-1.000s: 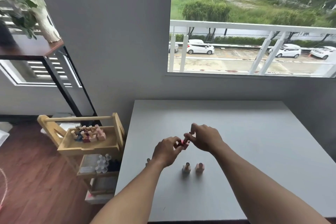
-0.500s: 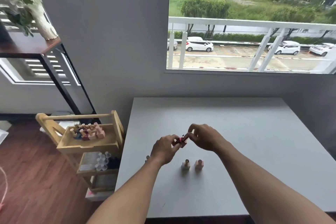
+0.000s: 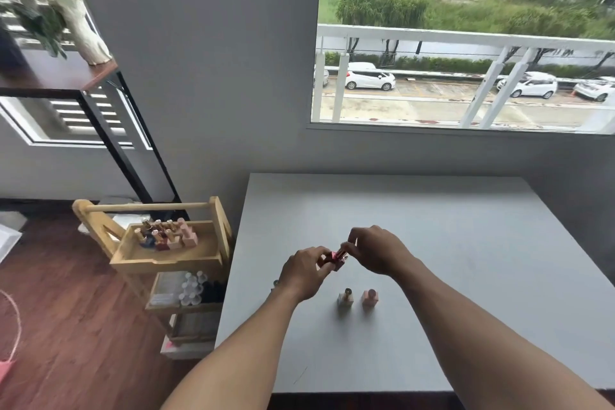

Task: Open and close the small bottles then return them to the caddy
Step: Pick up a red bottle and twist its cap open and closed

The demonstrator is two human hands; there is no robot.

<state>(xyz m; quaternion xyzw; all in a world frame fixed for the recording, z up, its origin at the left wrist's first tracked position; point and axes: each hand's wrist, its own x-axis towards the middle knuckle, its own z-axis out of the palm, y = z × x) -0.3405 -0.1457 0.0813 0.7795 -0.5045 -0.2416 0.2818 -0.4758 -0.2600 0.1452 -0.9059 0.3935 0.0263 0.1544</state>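
Pinching the red bottle (image 3: 336,258), left hand (image 3: 304,273) and right hand (image 3: 376,251) hang near pink bottle (image 3: 369,298).

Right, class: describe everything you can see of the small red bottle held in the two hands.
The small red bottle is squarish and glossy, perhaps glass, tilted with its cap end toward the upper right. The left hand pinches its body and the right hand pinches the cap end. It is held above the table, touching only fingers.
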